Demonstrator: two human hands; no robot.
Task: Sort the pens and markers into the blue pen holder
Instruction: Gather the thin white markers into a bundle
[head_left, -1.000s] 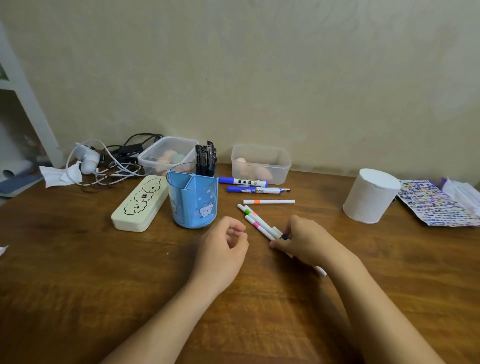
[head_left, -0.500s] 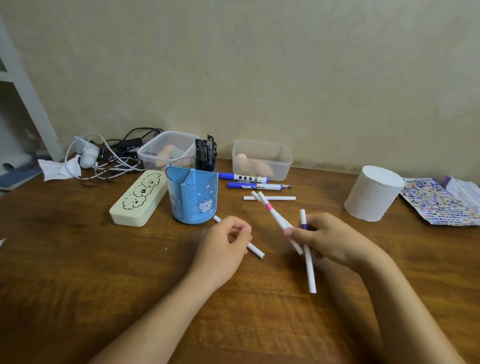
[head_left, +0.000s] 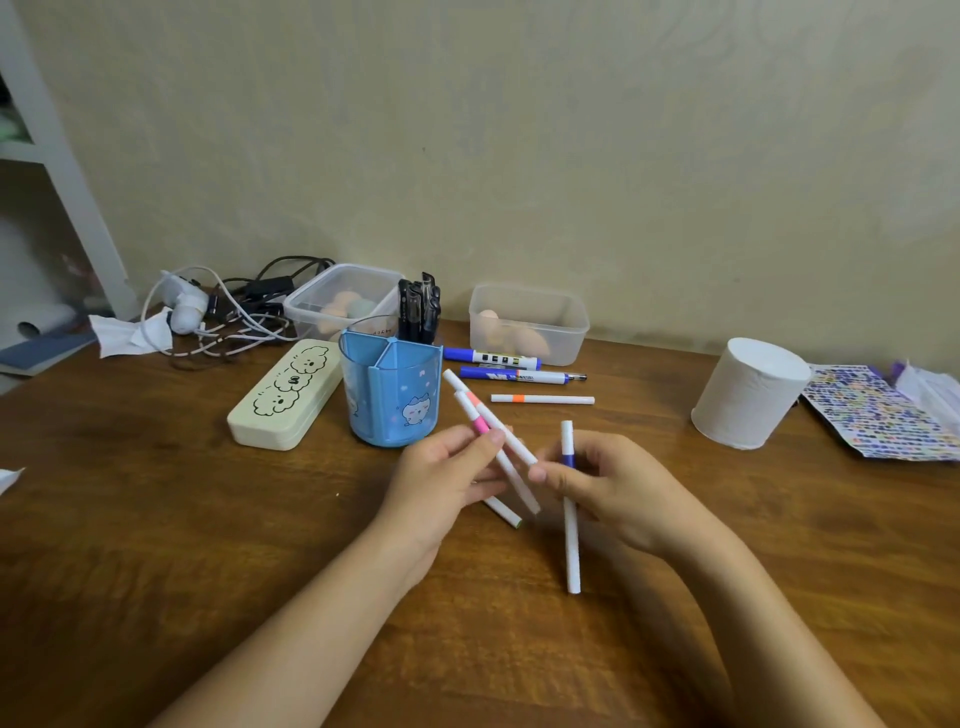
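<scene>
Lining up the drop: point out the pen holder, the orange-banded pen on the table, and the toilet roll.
pen holder (head_left: 400, 410): head view, front wall.
orange-banded pen (head_left: 550, 399): head view, white barrel.
toilet roll (head_left: 743, 402): head view, side.

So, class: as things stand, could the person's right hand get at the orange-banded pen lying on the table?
Probably yes, but not freely. The orange-banded pen lies in the open just beyond the right hand, with nothing between them. But that hand already holds the purple-banded pen, so it would have to grip around it.
</scene>
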